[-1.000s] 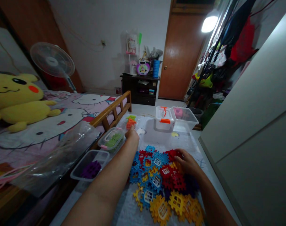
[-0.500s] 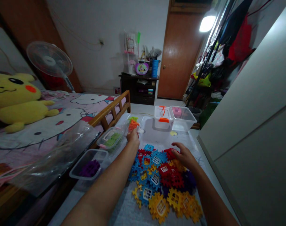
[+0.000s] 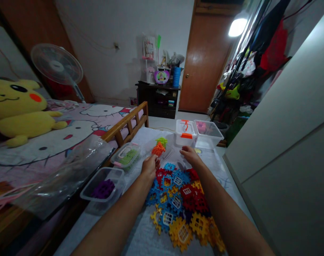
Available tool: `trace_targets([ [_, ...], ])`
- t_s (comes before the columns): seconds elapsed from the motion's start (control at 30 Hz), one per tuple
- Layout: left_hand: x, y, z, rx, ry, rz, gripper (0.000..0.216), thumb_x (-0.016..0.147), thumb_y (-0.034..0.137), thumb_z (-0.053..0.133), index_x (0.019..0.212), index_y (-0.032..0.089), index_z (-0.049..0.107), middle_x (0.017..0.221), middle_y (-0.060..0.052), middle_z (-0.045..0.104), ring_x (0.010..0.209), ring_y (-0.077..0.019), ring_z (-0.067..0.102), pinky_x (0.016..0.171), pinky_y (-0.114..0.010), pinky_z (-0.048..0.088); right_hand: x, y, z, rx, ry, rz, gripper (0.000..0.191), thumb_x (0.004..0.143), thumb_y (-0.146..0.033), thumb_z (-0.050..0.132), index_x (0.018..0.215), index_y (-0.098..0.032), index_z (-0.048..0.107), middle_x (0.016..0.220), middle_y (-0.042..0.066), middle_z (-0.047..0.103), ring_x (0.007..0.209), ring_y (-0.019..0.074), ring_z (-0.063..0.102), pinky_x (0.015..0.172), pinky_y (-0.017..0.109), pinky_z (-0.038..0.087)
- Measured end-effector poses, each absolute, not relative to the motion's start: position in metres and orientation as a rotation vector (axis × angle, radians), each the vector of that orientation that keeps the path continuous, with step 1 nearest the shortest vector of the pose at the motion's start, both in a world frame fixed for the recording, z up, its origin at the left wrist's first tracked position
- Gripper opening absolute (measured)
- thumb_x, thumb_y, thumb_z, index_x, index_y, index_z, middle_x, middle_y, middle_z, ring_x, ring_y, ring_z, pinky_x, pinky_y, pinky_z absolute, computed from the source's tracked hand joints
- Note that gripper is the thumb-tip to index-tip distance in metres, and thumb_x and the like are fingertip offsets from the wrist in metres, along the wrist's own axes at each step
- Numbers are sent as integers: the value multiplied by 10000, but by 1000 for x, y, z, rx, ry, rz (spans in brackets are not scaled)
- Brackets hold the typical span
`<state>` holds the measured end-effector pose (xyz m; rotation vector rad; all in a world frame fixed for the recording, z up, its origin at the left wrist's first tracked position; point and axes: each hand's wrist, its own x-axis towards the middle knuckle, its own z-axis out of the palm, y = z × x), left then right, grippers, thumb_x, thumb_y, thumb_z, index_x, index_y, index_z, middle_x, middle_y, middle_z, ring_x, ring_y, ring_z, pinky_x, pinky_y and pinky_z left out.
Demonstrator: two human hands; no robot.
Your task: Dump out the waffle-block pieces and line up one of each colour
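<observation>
My left hand [image 3: 149, 168] is closed on the near edge of a small clear box [image 3: 165, 153] that holds orange pieces [image 3: 158, 148] and green pieces [image 3: 162, 141], lifted a little above the table. My right hand [image 3: 190, 155] reaches in from the right, fingers loosely stretched towards that box's far side; I cannot tell whether they touch it. Under both forearms lies a pile of interlocking plastic tiles [image 3: 178, 201] in blue, red, yellow and purple.
A clear box of purple pieces [image 3: 103, 187] and a lidded box of green pieces [image 3: 127, 156] stand at the table's left edge. A white box with an orange latch [image 3: 185, 134] and an open clear tub [image 3: 208, 135] stand at the far end. A wooden bed rail [image 3: 124, 124] runs along the left, a wardrobe [image 3: 284, 142] along the right.
My left hand has pulled the box of orange and green pieces towards me and to the right. My right hand has left the red tiles and moved forward towards that box.
</observation>
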<state>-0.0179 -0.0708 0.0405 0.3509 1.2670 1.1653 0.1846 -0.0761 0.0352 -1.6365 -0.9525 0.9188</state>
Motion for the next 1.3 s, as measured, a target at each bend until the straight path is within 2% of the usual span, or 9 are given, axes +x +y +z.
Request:
trace_targets([
  [0.1,-26,-79,42,375,1257,1127,106,679,105,628,664,167,544,543,37,567,463,-87,556,506,-204,451,177,-63,31,-1609,-884,958,313,672,-306,756,940,-199,637,907,36,679,797,169,639,607,248,521],
  [0.27,-36,-86,44,411,1262,1088,131,696,93,644,669,170,541,556,32,580,478,-95,568,512,-212,463,161,-43,31,-1546,-801,1008,380,677,-297,732,1024,-221,597,1004,29,645,800,133,621,588,208,511],
  [0.53,-38,-80,44,477,1302,1085,181,672,94,680,710,181,525,564,57,566,477,-94,566,492,-199,427,149,-30,37,-1468,-762,1064,196,673,-240,687,836,-201,585,756,-26,596,650,104,574,586,226,504],
  [0.8,-40,-85,40,616,1259,991,178,648,122,693,651,182,526,501,57,536,446,-97,538,480,-198,403,167,-67,34,-1467,-693,1066,256,579,-195,679,757,-220,497,589,-63,555,538,100,551,576,250,521],
  [0.93,-41,-88,41,682,1233,942,186,690,242,716,653,182,544,491,47,532,424,-110,529,452,-209,388,176,-88,31,-1505,-654,1038,268,567,-175,632,805,-221,518,538,-82,536,459,94,509,492,236,492],
  [1.07,-41,-81,42,704,1281,934,235,777,367,651,673,188,541,514,45,524,431,-116,537,460,-222,408,180,-94,32,-1533,-649,993,212,573,-164,638,763,-201,552,531,-66,544,420,93,505,407,214,434],
  [1.3,-41,-71,42,808,1372,942,127,764,235,628,697,182,534,581,44,528,510,-104,536,513,-215,429,193,-108,41,-1461,-585,929,201,564,-136,644,741,-196,571,545,-59,561,445,94,542,442,225,509],
])
